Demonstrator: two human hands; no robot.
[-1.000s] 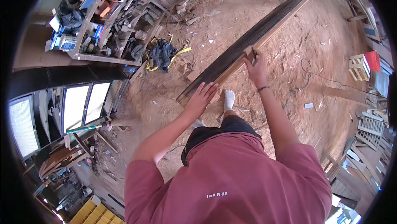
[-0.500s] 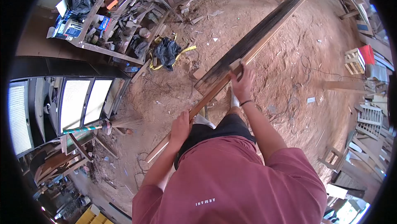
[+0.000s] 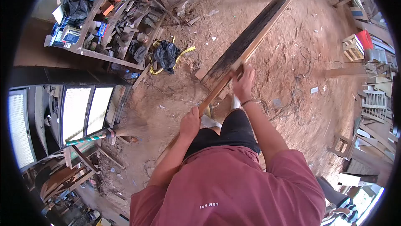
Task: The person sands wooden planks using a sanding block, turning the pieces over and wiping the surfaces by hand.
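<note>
A long, narrow wooden strip (image 3: 216,91) runs slantwise in front of my body, from beside my left hip up to the right. My left hand (image 3: 190,123) is wrapped around its lower part, near my thigh. Higher up, my right hand (image 3: 243,82) grips the strip with bent fingers, a dark band at its wrist. A light wooden end shows by the right fingertips, too blurred to tell whether it is a separate piece. Beyond them, a wide dark plank (image 3: 250,44) with a lighter edge stretches away to the upper right. My left forearm hides the strip's lower end.
A cluttered shelf (image 3: 112,61) stands at upper left, with a black plastic bag (image 3: 165,57) near it. Metal-framed windows (image 3: 79,109) and a broom (image 3: 121,132) are at left. A wooden crate (image 3: 353,48), a red bucket (image 3: 364,39) and a cable (image 3: 297,88) lie to the right.
My left hand has moved slightly up and right, nearer the right hand. The whole view has shifted a little, and the plank's far end appears further left. Both hands keep their grip.
</note>
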